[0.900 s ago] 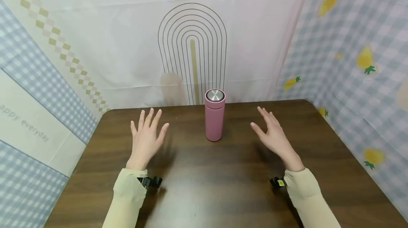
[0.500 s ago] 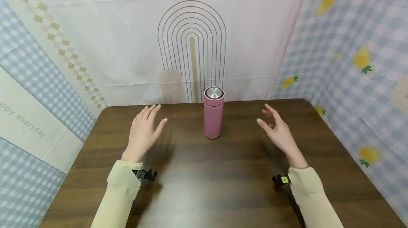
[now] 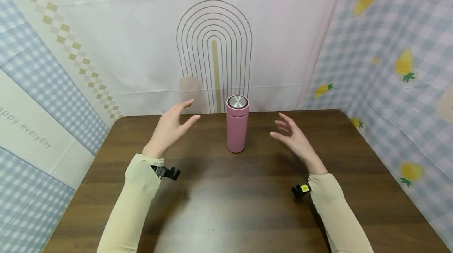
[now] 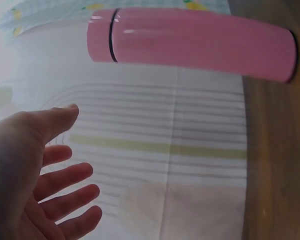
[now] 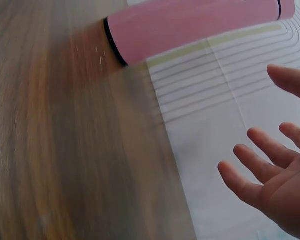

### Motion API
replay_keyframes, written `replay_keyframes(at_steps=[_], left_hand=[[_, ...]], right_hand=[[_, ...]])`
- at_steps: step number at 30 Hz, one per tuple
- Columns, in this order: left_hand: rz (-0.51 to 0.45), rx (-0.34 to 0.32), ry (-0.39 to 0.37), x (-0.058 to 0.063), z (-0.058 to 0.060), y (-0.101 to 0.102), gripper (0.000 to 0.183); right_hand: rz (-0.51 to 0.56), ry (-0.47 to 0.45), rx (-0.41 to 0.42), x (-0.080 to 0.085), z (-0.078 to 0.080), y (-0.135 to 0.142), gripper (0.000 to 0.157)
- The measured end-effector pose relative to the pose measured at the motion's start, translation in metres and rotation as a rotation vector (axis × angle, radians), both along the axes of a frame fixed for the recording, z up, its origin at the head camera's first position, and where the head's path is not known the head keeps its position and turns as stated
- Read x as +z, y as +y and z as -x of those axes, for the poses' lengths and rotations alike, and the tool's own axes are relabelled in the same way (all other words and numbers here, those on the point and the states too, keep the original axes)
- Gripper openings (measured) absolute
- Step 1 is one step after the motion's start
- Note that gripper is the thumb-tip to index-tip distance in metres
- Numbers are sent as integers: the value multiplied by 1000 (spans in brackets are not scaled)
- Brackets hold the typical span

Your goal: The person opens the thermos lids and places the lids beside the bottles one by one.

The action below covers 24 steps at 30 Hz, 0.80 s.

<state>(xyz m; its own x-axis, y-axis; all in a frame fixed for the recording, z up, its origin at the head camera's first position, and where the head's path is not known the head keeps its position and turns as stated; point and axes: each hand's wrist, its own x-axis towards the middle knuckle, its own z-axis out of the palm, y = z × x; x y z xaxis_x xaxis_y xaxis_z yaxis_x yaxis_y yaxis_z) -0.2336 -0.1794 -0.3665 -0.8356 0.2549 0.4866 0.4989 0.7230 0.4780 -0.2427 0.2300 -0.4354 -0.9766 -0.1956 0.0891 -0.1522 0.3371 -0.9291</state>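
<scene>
A pink thermos bottle (image 3: 236, 131) with a silver disc on its lid stands upright near the back edge of the table. To its left hovers my left hand (image 3: 169, 129), thumb spread from the fingers, palm toward the bottle, nothing held. My right hand (image 3: 295, 140) is raised on the other side, fingers loosely bent and also apart from the bottle. In the left wrist view the thermos bottle (image 4: 200, 42) lies beyond the fingertips; in the right wrist view the thermos bottle (image 5: 190, 27) shows at the top, its lid end partly cut off.
The dark wooden table (image 3: 226, 198) has rounded back corners. Right behind it hangs a white cloth (image 3: 141, 48) with printed arches. Checked cloth with pineapples (image 3: 382, 48) hangs on the right, and blue checked cloth (image 3: 35, 44) on the left.
My left hand has risen and come rightward toward the bottle, turning its palm inward. The right hand first drifted right, then came left toward the bottle. The bottle stays in place.
</scene>
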Motion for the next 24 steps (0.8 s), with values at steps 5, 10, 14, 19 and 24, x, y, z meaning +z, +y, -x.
replay_keyframes(at_steps=[5,10,14,19,24], left_hand=[[-20,-42,43,11,9,12,66],[-56,-72,98,15,13,20,61],[-76,-84,109,13,13,23,56],[-74,-85,90,8,12,27,54],[-66,-75,91,5,10,27,54]], right_hand=[[-1,16,82,-7,10,-30,85],[-5,-2,169,-19,17,-59,87],[9,-18,177,-27,21,-79,91],[10,-60,135,-35,23,-97,94],[20,-79,126,-38,26,-105,88]])
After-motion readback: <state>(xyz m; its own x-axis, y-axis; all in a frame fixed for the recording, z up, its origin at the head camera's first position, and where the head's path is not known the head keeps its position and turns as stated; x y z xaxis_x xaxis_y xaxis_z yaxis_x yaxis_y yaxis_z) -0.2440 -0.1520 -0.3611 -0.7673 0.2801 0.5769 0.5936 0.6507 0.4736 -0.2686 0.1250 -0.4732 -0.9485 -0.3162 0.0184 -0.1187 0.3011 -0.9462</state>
